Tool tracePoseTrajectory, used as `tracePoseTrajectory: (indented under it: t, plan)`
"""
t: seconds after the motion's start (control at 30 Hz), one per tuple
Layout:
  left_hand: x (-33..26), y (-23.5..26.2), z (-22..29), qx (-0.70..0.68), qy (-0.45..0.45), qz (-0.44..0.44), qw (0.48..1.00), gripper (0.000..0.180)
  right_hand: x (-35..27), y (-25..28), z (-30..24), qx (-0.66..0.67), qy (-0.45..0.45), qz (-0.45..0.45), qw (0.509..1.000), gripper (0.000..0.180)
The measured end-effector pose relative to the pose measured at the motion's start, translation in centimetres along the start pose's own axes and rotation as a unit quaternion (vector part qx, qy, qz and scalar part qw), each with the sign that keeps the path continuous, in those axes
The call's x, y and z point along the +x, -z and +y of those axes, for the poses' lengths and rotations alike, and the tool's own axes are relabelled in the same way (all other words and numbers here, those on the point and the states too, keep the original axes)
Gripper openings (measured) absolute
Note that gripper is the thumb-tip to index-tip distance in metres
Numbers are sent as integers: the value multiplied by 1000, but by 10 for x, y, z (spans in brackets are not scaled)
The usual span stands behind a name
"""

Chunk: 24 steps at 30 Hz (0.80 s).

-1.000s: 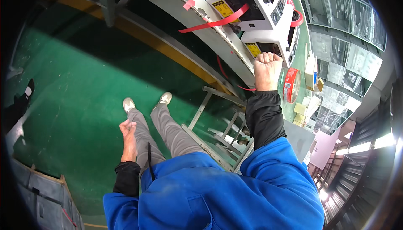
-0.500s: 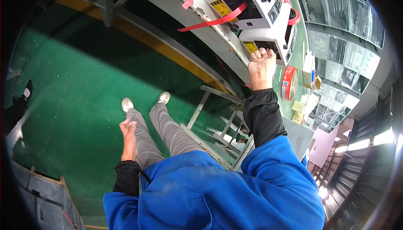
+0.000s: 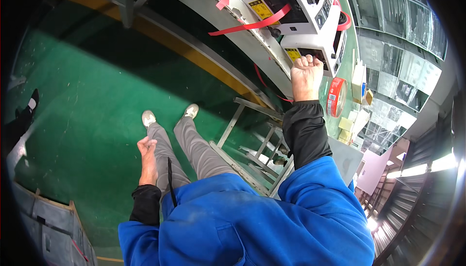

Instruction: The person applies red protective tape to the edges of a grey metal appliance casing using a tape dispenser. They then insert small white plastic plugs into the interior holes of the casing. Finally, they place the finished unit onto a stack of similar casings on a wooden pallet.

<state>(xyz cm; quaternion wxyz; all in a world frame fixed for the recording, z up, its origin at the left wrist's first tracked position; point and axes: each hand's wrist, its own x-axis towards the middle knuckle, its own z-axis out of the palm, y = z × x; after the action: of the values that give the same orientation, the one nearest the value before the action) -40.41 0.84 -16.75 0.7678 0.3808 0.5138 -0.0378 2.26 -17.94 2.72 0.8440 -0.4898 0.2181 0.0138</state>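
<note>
My right hand (image 3: 307,77) is raised at the front of the nearer white tape dispenser (image 3: 324,45), at the bench edge. Its fingers are curled closed by the dark opening, and whatever they hold is hidden. The farther white tape dispenser (image 3: 286,3) stands beside it, with a strip of red tape (image 3: 250,26) sticking out past the bench edge. Low on my left, my left hand (image 3: 147,155) hangs over the floor beside my leg. Its fingers are bent closed, and nothing shows in them.
A red and white tape roll (image 3: 336,97) stands on the green bench top near my right wrist. Small boxes and yellow blocks (image 3: 345,130) lie beyond it. A metal frame (image 3: 233,122) is under the bench. Grey crates (image 3: 53,222) sit lower left; another person's foot (image 3: 34,100) shows far left.
The view has shifted slightly, so the dispensers sit a little farther right and lower. More of a thin red strip shows below the bench edge. Both hands keep nearly the same pose.
</note>
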Motion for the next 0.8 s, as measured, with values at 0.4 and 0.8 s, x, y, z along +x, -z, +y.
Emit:
tracePoseTrajectory:
  t: [0.4,0.8]
  plan:
    - [-19,-7,20,28,-2,4,1000,30,-20,11,0,33,6,-42,999,15]
    - [-11,-18,-3,40,-26,-38,998,33,-11,8,-2,13,-15,30,999,17]
